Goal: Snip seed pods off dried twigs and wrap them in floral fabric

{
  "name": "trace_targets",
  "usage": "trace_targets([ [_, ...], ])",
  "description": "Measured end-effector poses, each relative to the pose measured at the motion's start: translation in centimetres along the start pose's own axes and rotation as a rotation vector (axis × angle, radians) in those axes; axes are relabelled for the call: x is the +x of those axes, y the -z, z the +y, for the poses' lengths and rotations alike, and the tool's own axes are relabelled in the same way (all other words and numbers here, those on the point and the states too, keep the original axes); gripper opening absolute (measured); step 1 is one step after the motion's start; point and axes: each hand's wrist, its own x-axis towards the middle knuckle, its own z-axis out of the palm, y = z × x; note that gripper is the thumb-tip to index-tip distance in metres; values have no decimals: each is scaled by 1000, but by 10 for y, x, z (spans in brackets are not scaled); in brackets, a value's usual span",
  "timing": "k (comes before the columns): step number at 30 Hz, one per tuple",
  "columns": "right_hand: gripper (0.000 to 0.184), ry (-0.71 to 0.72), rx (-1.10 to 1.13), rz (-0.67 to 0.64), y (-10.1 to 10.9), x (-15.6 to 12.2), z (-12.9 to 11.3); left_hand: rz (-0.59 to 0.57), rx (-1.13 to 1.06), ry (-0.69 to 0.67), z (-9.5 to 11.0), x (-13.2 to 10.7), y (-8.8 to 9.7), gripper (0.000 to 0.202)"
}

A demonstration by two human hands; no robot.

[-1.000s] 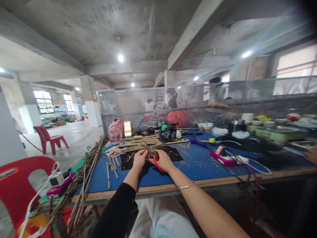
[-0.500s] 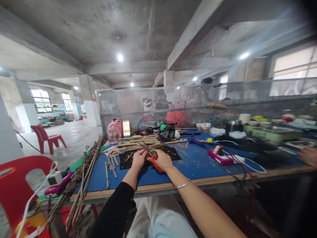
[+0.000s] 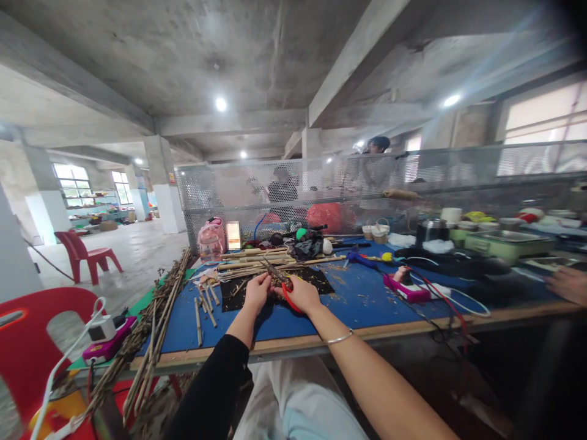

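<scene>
My right hand grips a pair of red-handled scissors, whose dark blades point forward and to the left, over a black mat. Close beside it, my left hand is closed, thumb and fingers pinched together near the blades. Whatever sits between those fingers is too small and hidden to name. Plant scraps and chips are strewn over the mat. Left of it lie several short cut stalks, and longer pale stalks lie behind.
A bundle of dry branches hangs over the table's left edge. To the right are a magenta power strip with cables and a blue glue gun. A pink backpack-shaped item stands before the mesh partition. Someone's hand rests far right.
My hands stay together in nearly the same place, and the scissor blades look closer together than before. Behind the mesh, the people have shifted position. The view has tilted slightly.
</scene>
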Motion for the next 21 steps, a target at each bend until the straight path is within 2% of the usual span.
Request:
trace_targets([
  [9, 53, 122, 3, 98, -3, 1, 2, -77, -99, 59, 0, -2, -4, 32],
  [15, 53, 39, -15, -2, -1, -1, -1, -80, -103, 61, -2, -1, -2, 34],
  [21, 56, 9, -22, -38, 3, -2, -3, -51, -88, 51, -3, 1, 0, 31],
])
